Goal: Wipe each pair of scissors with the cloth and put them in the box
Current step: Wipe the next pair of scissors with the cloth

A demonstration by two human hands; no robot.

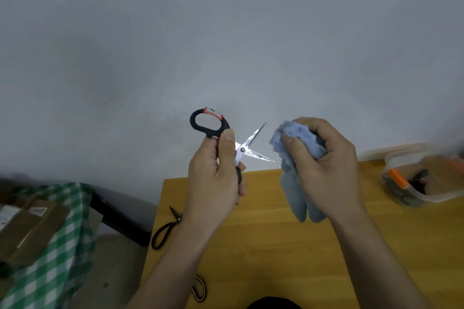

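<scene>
My left hand grips black-handled scissors above the wooden table. Their silver blades are spread apart and point right, and one handle loop with a red mark sticks up above my thumb. Just right of the blade tips, my right hand holds a bunched light blue cloth, whose loose end hangs down; cloth and blades are apart. A clear plastic box with orange clips sits at the table's right edge, with dark items inside. All-black scissors lie near the table's left edge.
A handle loop of another tool peeks out below my left forearm at the table's front. Left of the table, cardboard parcels rest on a green checked cloth. A grey wall stands behind the table.
</scene>
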